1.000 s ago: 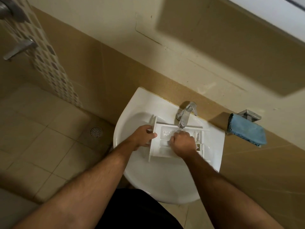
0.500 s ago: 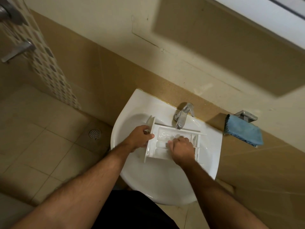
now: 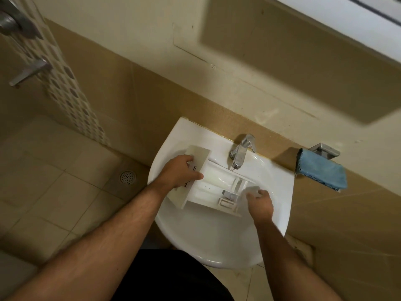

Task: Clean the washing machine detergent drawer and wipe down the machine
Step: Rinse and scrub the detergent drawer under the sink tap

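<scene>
The white plastic detergent drawer (image 3: 217,187) lies across the white sink (image 3: 217,242), under the chrome faucet (image 3: 239,154). Its compartments face up, and its front panel with black lettering points to the upper left. My left hand (image 3: 179,172) grips that front panel, thumb on the inner side. At the drawer's right rear end, my right hand (image 3: 259,203) has its fingers curled around the edge; the spot by the fingertips is blurred white. I cannot tell whether water is running.
A blue cloth (image 3: 321,171) hangs on a chrome holder (image 3: 324,149) on the wall to the right of the sink. A round floor drain (image 3: 128,177) sits in the tiled floor on the left. Shower fittings (image 3: 28,71) are at the upper left.
My right hand slid from the drawer's middle compartments to its right end. The left hand turned the drawer, so the front panel now faces up more.
</scene>
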The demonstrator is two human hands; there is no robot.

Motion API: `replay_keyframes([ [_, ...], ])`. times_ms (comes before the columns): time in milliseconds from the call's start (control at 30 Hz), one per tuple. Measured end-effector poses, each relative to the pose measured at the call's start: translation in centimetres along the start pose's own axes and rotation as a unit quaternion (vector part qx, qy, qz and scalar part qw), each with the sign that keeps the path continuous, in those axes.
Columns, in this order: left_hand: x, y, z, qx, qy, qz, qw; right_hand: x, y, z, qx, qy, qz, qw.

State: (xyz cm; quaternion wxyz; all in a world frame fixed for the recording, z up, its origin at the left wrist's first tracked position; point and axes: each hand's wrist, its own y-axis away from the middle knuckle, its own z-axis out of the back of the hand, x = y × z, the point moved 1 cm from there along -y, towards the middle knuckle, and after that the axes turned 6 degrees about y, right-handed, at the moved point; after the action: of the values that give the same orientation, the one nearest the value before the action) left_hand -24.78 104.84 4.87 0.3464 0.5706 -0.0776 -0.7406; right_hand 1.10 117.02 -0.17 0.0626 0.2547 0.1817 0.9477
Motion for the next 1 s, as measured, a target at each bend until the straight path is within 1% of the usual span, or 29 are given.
replay_keyframes([
  [33,-0.4,0.2,-0.1,-0.005,-0.023,-0.009,1.000,0.0,-0.1,-0.6,0.059,-0.088,-0.059,0.993],
  [67,-0.7,0.4,-0.1,-0.010,-0.046,-0.018,0.999,-0.1,-0.1,-1.2,0.102,-0.151,-0.085,0.980],
  [133,-1.4,0.8,-0.1,-0.019,-0.069,-0.025,0.997,0.1,0.1,-2.2,0.158,-0.178,-0.079,0.968],
  [200,-1.8,0.9,0.1,-0.021,-0.068,-0.016,0.997,0.3,0.3,-2.7,0.179,-0.187,-0.068,0.964],
  [233,-1.9,0.9,0.3,-0.018,-0.057,-0.006,0.998,0.5,0.5,-2.7,0.175,-0.195,-0.064,0.963],
  [300,-1.8,0.7,0.7,-0.011,-0.009,0.022,1.000,0.8,0.3,-2.1,0.141,-0.195,-0.057,0.969],
  [433,-1.3,0.1,1.0,0.025,0.093,0.058,0.994,1.7,0.0,1.0,0.073,-0.119,-0.021,0.990],
  [500,-0.9,-0.1,0.7,0.058,0.127,0.077,0.987,2.2,0.2,3.2,0.063,-0.073,-0.004,0.995],
  [600,0.1,-0.5,-0.6,0.103,0.177,0.117,0.972,2.4,0.2,6.0,0.059,-0.051,-0.001,0.997],
  [700,1.2,-1.1,-2.5,0.119,0.205,0.132,0.963,2.9,0.9,8.1,0.051,-0.052,-0.003,0.997],
  [867,1.1,-2.1,-5.0,0.120,0.250,0.124,0.953,4.1,1.9,10.2,0.021,-0.054,0.014,0.998],
  [1000,1.1,-2.4,-5.9,0.128,0.261,0.141,0.946,5.0,2.9,11.4,0.008,-0.044,0.027,0.999],
])
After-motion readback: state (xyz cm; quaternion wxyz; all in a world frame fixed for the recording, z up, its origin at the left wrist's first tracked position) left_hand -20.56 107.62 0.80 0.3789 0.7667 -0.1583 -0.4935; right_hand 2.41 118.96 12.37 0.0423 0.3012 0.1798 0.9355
